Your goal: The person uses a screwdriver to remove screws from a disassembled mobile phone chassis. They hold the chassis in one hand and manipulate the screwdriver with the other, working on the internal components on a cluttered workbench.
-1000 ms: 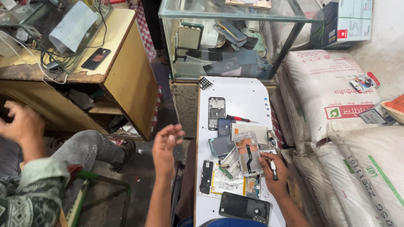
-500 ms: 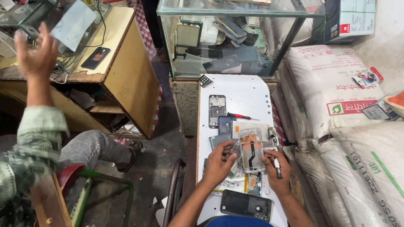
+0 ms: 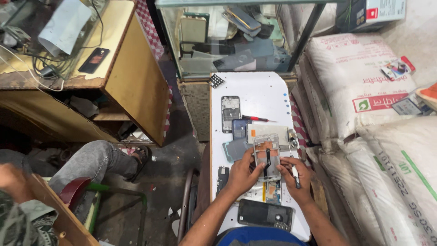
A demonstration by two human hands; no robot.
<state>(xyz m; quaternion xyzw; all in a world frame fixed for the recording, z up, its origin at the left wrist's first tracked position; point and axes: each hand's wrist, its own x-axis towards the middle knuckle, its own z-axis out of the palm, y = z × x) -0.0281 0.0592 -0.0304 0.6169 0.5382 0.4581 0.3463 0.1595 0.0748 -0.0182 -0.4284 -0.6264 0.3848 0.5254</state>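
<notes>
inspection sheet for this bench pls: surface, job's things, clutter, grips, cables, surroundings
Surface: white board, far end bare.
Job's things: opened phone frame under both hands.
Clutter: second opened phone, red-handled screwdriver, dark phone.
Grips: left hand steadies the frame; right hand holds a slim tool.
Cables: tangle on wooden desk.
Surroundings: glass cabinet, white sacks, another person's leg.

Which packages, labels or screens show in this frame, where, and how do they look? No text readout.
Black phone, dark screen: white worktable's near edge, below both hands.
Black phone, dark reddish screen: wooden desk, upper left.
White woven sacks with red and green label: stacked right of the table.
White cardboard box, red patch: top right.
Small red-and-white packet: lying on the upper sack.
</notes>
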